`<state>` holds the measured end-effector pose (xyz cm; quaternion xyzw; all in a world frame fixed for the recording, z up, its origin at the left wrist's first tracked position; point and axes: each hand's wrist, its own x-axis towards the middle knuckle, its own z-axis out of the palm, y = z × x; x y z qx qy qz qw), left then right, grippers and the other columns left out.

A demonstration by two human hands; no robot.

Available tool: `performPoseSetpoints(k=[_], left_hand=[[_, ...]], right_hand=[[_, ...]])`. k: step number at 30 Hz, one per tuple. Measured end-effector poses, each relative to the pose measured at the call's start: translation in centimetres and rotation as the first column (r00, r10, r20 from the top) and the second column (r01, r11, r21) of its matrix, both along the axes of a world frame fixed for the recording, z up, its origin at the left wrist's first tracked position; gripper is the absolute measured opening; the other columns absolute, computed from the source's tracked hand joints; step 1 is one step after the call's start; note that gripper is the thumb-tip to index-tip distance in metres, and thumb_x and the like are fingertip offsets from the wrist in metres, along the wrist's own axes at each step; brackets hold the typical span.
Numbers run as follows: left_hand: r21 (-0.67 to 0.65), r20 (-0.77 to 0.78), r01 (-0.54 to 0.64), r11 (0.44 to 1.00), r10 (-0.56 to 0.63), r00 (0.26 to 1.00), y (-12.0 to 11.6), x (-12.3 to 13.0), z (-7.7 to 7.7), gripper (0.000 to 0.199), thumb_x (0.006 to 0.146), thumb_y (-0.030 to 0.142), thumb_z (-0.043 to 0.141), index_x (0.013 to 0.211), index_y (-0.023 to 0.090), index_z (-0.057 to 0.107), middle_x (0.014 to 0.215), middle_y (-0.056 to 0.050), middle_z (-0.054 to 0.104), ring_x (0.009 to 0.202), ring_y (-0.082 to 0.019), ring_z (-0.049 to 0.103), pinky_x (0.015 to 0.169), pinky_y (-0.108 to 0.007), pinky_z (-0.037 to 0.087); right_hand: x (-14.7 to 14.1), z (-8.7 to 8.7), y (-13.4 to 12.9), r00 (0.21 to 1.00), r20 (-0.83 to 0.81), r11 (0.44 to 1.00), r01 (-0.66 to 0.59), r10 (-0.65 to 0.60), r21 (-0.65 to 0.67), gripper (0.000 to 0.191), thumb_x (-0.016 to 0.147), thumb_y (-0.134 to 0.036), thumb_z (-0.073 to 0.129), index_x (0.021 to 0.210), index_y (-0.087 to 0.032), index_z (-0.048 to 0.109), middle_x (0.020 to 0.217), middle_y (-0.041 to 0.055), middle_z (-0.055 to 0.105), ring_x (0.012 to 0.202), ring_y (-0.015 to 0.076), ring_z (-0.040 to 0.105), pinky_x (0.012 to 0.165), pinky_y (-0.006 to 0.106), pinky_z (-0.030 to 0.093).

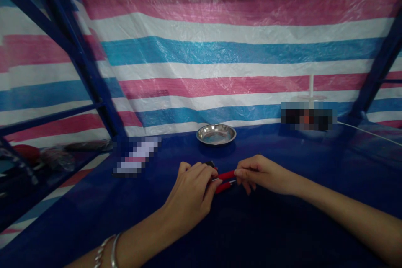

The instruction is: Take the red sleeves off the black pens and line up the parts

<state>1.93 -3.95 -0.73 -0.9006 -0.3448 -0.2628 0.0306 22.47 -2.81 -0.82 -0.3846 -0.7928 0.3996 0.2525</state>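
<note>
Behind everything hangs a pink, white and blue striped tarp point(220, 54), and a blue metal frame point(75, 54) runs up on the left. Below it, off the table, sit a red rounded object point(27, 153) and some dark bagged items point(56, 159). On the blue table cover point(94, 201), a pale flat object point(136, 155) lies far left, too blurred to name. My left hand point(190, 194), with silver bracelets point(105, 251) on the wrist, is closed firmly around the black-tipped end of a red-handled tool point(225, 180). The tool sits near the middle of the table, just in front of a shallow steel dish point(216, 134). My right hand point(266, 173) pinches one red grip between thumb and fingers. Far right stands a dark object point(307, 119), too blurred to name, under a white post point(310, 88), with a white cable point(367, 133) running off to the right.
</note>
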Motion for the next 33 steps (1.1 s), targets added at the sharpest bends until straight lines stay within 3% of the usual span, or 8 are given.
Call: performPoseSetpoints(k=[7, 15, 22, 33], left_hand=[[0.007, -0.025, -0.006, 1.000, 0.007, 1.000, 0.0, 0.0, -0.1, 0.006, 0.084, 0.017, 0.044, 0.082, 0.017, 0.050, 0.077, -0.001, 0.057, 0.072, -0.018, 0.051, 0.064, -0.034, 0.028], [0.024, -0.015, 0.001, 1.000, -0.001, 1.000, 0.2, -0.1, -0.1, 0.008, 0.084, 0.018, 0.043, 0.081, 0.017, 0.049, 0.077, -0.001, 0.057, 0.070, -0.018, 0.050, 0.064, -0.034, 0.027], [0.044, -0.036, -0.017, 0.999, 0.019, 0.999, 0.2, 0.0, 0.1, 0.009, 0.084, 0.016, 0.042, 0.082, 0.017, 0.050, 0.077, -0.001, 0.057, 0.070, -0.018, 0.050, 0.064, -0.034, 0.027], [0.036, -0.012, -0.022, 0.999, 0.022, 1.000, 0.4, 0.1, 0.3, 0.009, 0.085, 0.018, 0.043, 0.084, 0.017, 0.051, 0.078, -0.001, 0.058, 0.072, -0.017, 0.051, 0.065, -0.034, 0.028]], right_hand=[[0.0, -0.3, 0.0, 0.996, 0.066, 0.984, 0.049, -0.061, 0.172, 0.033, 0.082, -0.041, 0.039, 0.068, -0.014, 0.054, 0.055, -0.0004, 0.054, 0.048, 0.0068, 0.044, 0.046, 0.019, 0.032], [-0.3, -0.7, -0.2, 0.996, -0.024, 0.982, 0.090, -0.087, 0.165, 0.022, 0.081, -0.038, 0.042, 0.079, -0.017, 0.046, 0.061, -0.0008, 0.056, 0.051, 0.0073, 0.047, 0.048, 0.019, 0.033], [-0.4, 0.0, -0.7, 0.988, 0.063, 0.926, 0.110, -0.142, 0.360, 0.021, 0.081, -0.035, 0.044, 0.076, -0.017, 0.051, 0.058, -0.0025, 0.050, 0.052, 0.0070, 0.043, 0.049, 0.019, 0.030], [0.0, 0.4, -0.9, 0.965, 0.180, 0.861, 0.075, -0.189, 0.503, 0.015, 0.081, -0.024, 0.044, 0.085, -0.017, 0.057, 0.069, 0.0004, 0.059, 0.056, 0.0082, 0.049, 0.055, 0.020, 0.034]])
